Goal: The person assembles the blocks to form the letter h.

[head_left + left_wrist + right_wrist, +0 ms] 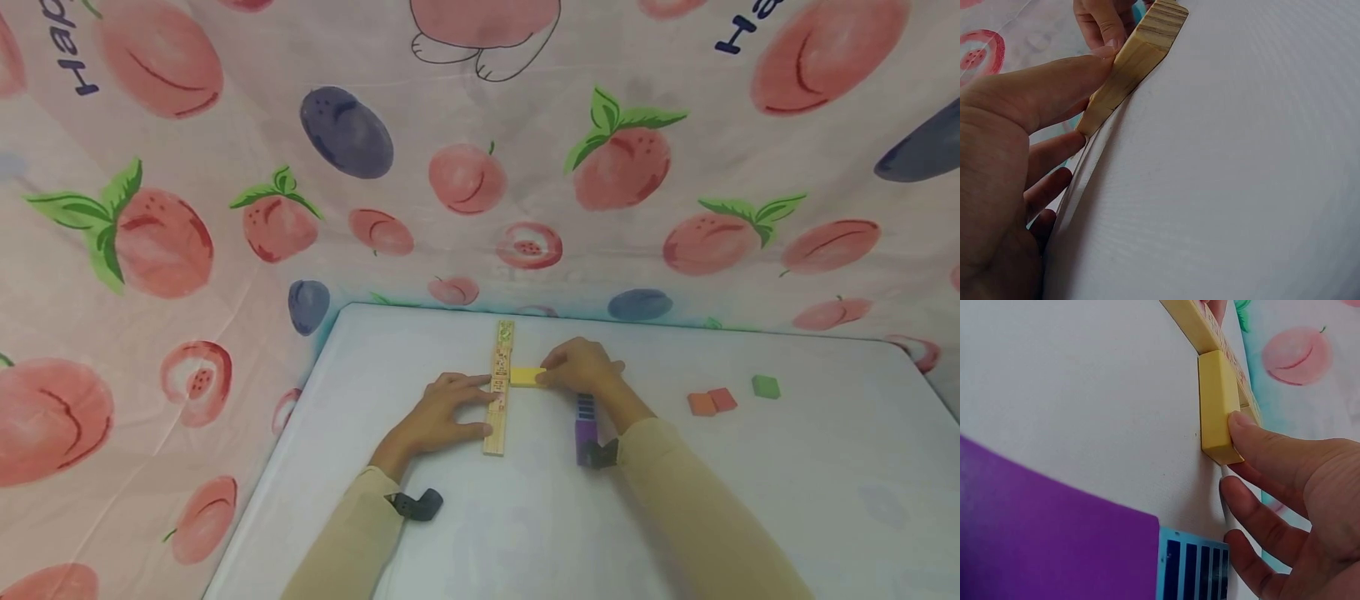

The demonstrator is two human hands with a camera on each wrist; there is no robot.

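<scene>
A long, narrow wooden bar (499, 392) with printed pictures lies on the white table, pointing away from me. My left hand (442, 414) is at its left side; fingertips and thumb touch it with the fingers mostly extended. In the left wrist view, the bar (1132, 69) shows thick bare wood and a grooved end. My right hand (581, 367) pinches a yellow block (527, 377) between thumb and fingers. One end of this block (1216, 400) meets the bar's right side, roughly square to it. The right thumb lies on its edge; the index finger is partly hidden behind.
Below the right wrist lies a purple box (586, 440) with a blue, dark-striped end (1194, 562). Farther right on the table are an orange square (701, 405), a red square (723, 399) and a green square (766, 387). A fruit-printed cloth (465, 179) hangs behind the table.
</scene>
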